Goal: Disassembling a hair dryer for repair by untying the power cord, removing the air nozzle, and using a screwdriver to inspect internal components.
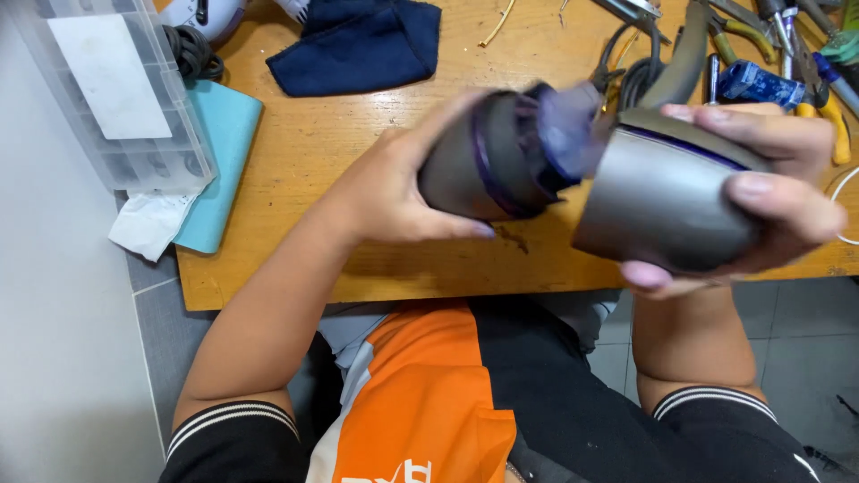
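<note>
My left hand (398, 192) grips a dark grey cylindrical part (488, 161) with purple rings and a translucent purple end, blurred by motion. My right hand (778, 179) holds a larger silver-grey cylindrical housing (662, 201) with a thin purple band near its rim. The two parts sit end to end above the front edge of the wooden workbench (313, 152), their ends close together; whether they touch is unclear.
A dark blue cloth (362, 45) lies at the back of the bench. A clear plastic organiser box (112, 89) rests on a light blue pad (219, 161) at the left. Pliers and screwdrivers (769, 45) crowd the back right. Grey floor tiles lie below.
</note>
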